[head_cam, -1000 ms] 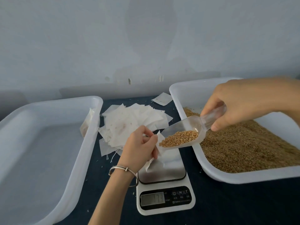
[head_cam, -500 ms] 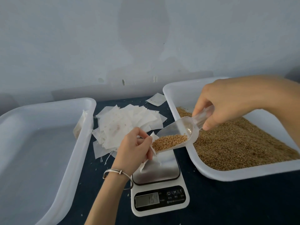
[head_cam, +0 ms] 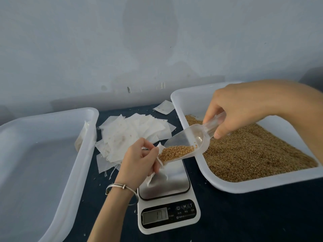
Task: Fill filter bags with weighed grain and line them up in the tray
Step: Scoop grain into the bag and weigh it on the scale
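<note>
My left hand point(head_cam: 138, 161) pinches a white filter bag point(head_cam: 153, 175) open over the steel plate of the scale point(head_cam: 167, 203). My right hand point(head_cam: 237, 112) grips the handle of a clear plastic scoop point(head_cam: 187, 144), tilted down to the left. Brown grain lies at the scoop's lip, right at the bag's mouth. The scale display is lit; its digits are too faint to read surely. A pile of empty filter bags point(head_cam: 132, 135) lies behind my left hand. At the left, the white tray point(head_cam: 66, 172) holds one bag point(head_cam: 82, 137) leaning on its right wall.
A white tray of grain point(head_cam: 253, 151) fills the right side, its front rim point(head_cam: 262, 184) near the scale. One loose bag point(head_cam: 164, 107) lies by the wall. Scattered grains dot the dark tabletop point(head_cam: 253, 217). A grey wall closes off the back.
The scoop has tipped further toward the bag, and the grain in it has slid down to the lip. The scale reading has changed.
</note>
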The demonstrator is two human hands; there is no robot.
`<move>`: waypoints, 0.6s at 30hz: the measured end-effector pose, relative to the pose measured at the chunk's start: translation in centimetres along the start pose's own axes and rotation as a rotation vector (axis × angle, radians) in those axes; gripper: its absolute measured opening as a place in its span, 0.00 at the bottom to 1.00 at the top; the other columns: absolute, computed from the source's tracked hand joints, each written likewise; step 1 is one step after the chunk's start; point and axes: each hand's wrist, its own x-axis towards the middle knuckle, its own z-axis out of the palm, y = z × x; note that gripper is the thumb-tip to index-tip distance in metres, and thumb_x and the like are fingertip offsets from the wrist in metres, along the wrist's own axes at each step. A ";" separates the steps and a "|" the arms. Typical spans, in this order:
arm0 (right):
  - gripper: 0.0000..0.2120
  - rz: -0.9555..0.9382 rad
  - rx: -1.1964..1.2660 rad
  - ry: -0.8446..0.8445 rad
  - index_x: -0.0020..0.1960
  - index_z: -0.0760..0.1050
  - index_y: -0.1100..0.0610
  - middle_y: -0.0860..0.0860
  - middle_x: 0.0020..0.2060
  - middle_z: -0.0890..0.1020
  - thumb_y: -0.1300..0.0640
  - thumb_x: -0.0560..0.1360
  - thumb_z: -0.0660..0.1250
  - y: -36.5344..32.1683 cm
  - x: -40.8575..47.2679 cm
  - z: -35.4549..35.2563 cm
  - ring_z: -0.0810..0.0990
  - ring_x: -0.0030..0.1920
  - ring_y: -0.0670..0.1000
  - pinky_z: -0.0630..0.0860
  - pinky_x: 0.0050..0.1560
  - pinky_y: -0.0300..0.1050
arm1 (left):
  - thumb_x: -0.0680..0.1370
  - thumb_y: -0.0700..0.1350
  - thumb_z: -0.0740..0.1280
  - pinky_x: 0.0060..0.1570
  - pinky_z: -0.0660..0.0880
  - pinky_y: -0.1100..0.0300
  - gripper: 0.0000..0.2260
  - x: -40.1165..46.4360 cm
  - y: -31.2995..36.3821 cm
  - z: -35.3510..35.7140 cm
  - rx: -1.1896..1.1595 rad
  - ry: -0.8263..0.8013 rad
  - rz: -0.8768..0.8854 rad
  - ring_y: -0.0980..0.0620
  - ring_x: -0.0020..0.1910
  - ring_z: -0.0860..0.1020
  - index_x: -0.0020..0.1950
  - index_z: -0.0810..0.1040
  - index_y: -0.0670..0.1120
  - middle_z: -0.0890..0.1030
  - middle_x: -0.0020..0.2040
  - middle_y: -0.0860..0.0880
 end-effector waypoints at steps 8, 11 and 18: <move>0.14 0.007 0.274 -0.041 0.48 0.77 0.30 0.39 0.46 0.84 0.43 0.64 0.74 3.9 -0.5 2.5 0.83 0.49 0.46 0.76 0.58 0.49 | 0.78 0.38 0.62 0.21 0.63 0.67 0.04 -0.2 0.0 -0.1 -0.006 0.006 -0.021 0.54 0.19 0.64 0.43 0.71 0.40 0.76 0.22 0.47; 0.15 0.018 0.438 -0.052 0.49 0.78 0.31 0.33 0.46 0.83 0.42 0.63 0.74 5.2 -1.1 4.2 0.83 0.50 0.48 0.78 0.56 0.49 | 0.78 0.38 0.62 0.22 0.63 0.68 0.05 -0.2 0.0 0.0 -0.012 0.013 -0.024 0.55 0.18 0.64 0.43 0.71 0.41 0.75 0.22 0.47; 0.24 0.055 0.657 0.036 0.53 0.80 0.39 0.39 0.35 0.84 0.41 0.56 0.71 6.3 -2.9 5.9 0.80 0.30 0.43 0.72 0.33 0.35 | 0.78 0.38 0.63 0.21 0.63 0.71 0.05 -0.3 -0.1 0.3 -0.018 0.000 -0.018 0.57 0.17 0.65 0.42 0.71 0.42 0.74 0.21 0.48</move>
